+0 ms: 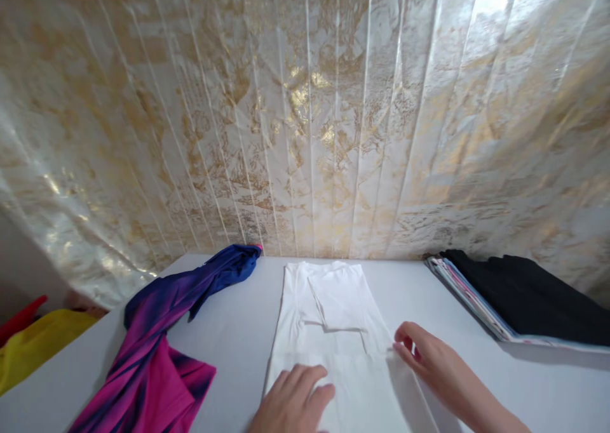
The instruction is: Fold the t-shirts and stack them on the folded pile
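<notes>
A white garment (347,369) lies on the white table in front of me, its sides folded in and a sleeve laid flat across its upper part. My left hand (298,400) rests on the garment's lower left part, fingers apart and palm down. At the garment's right edge, my right hand (422,357) has thumb and fingertips pinched together on the white fabric.
A crumpled blue and magenta garment (157,350) lies on the left of the table (233,350). Folded clothes with a black one (528,296) on top sit at the right. Yellow fabric (47,344) shows beyond the left edge. A patterned curtain (305,115) hangs behind.
</notes>
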Demonstrator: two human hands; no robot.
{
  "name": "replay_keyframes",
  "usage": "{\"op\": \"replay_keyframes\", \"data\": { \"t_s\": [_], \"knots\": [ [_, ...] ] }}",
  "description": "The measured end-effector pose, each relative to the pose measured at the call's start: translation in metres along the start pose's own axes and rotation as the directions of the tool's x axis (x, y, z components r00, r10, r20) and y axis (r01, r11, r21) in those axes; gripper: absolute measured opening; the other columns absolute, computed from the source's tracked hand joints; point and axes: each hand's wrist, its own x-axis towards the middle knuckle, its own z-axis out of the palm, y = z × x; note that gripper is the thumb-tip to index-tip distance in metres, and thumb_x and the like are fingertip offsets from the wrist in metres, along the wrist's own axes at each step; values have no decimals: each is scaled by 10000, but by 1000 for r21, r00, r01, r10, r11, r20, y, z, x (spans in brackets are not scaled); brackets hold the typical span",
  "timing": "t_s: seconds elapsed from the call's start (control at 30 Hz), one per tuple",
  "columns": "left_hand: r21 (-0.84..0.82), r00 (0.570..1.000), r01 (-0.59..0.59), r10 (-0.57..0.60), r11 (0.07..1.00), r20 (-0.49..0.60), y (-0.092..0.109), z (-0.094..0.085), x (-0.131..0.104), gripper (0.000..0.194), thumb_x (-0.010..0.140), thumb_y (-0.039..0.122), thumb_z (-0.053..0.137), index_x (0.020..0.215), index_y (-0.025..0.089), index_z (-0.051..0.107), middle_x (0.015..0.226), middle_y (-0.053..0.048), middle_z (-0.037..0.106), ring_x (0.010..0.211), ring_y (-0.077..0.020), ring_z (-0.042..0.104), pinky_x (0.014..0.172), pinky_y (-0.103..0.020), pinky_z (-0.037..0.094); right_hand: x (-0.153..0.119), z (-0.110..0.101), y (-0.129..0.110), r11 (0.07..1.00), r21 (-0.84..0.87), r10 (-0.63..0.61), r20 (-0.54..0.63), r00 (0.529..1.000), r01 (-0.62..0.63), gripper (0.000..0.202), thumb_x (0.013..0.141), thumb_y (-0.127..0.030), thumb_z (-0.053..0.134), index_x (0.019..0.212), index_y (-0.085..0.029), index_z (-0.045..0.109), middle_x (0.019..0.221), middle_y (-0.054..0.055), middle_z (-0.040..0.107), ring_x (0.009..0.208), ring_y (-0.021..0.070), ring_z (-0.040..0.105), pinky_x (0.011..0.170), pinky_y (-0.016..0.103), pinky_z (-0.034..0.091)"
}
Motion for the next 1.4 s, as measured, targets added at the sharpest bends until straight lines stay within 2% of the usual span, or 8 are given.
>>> {"op": "replay_keyframes", "data": {
  "t_s": [0.1, 0.27, 0.57, 0.7, 0.83, 0.97, 1.1, 1.4],
  "knots": [
    [-292, 977, 208, -186, 934, 102, 13, 12, 59, 324, 777, 110, 627, 1072, 227, 565, 1059, -4, 623, 962, -191, 556, 836, -291, 431, -20, 10, 20, 997, 56, 45, -16, 999, -44, 207, 880, -418, 416, 847, -253, 536, 732, 7, 633, 621, 179, 624, 591, 286, 455],
    [-396, 934, 345, -271, 851, 232, 33, 46, 109, 200, 794, 124, 606, 982, 192, 589, 979, -18, 608, 932, -206, 520, 830, -336, 400, -36, 23, 27, 985, 157, 85, -65, 994, -74, 250, 860, -473, 469, 975, -254, 511, 805, 11, 649, 615, 165, 612, 593, 272, 471],
    [-571, 953, 299, -270, 765, 137, 29, 56, 108, 211, 711, 60, 672, 817, 199, 554, 953, 0, 618, 916, -200, 524, 813, -337, 374, -32, 14, 16, 927, 363, 95, 8, 995, -91, 321, 875, -504, 469, 736, -242, 593, 705, 13, 612, 670, 172, 571, 623, 253, 457],
    [-633, 972, 218, -222, 742, 74, 27, 64, 107, 221, 656, 123, 760, 766, 191, 581, 1035, -20, 644, 971, -232, 532, 875, -380, 369, -29, 10, 16, 802, 577, 107, 116, 987, -155, 356, 861, -541, 478, 790, -238, 651, 768, 25, 663, 737, 194, 616, 684, 261, 489],
    [-638, 975, 200, -215, 743, 56, 27, 66, 108, 172, 674, 145, 739, 696, 186, 573, 786, 0, 626, 834, -202, 537, 817, -363, 374, -27, 11, 19, 687, 701, 90, 182, 979, -193, 343, 847, -527, 516, 846, -219, 667, 828, 46, 695, 809, 223, 643, 755, 292, 507],
    [-632, 966, 230, -254, 740, 54, 29, 63, 109, 167, 714, 113, 696, 714, 185, 546, 757, 12, 594, 796, -179, 521, 789, -338, 367, -31, 15, 20, 766, 625, 131, 76, 989, -149, 334, 861, -504, 503, 1032, -235, 603, 892, 45, 673, 826, 200, 628, 761, 278, 501],
    [-571, 934, 348, -325, 744, 145, 29, 62, 110, 138, 769, 127, 674, 789, 201, 560, 809, 12, 601, 842, -200, 512, 787, -339, 363, -35, 19, 21, 872, 469, 120, 77, 990, -142, 354, 908, -456, 428, 1190, -250, 487, 716, -14, 611, 666, 159, 591, 660, 248, 479],
    [-530, 942, 334, -283, 780, 178, 30, 64, 111, 213, 821, 146, 677, 987, 223, 567, 948, 15, 620, 906, -202, 514, 830, -341, 357, -47, 23, 27, 983, 180, 33, -47, 998, -24, 301, 885, -418, 469, 1161, -304, 506, 724, 8, 647, 620, 184, 627, 583, 281, 495]
  ]
}}
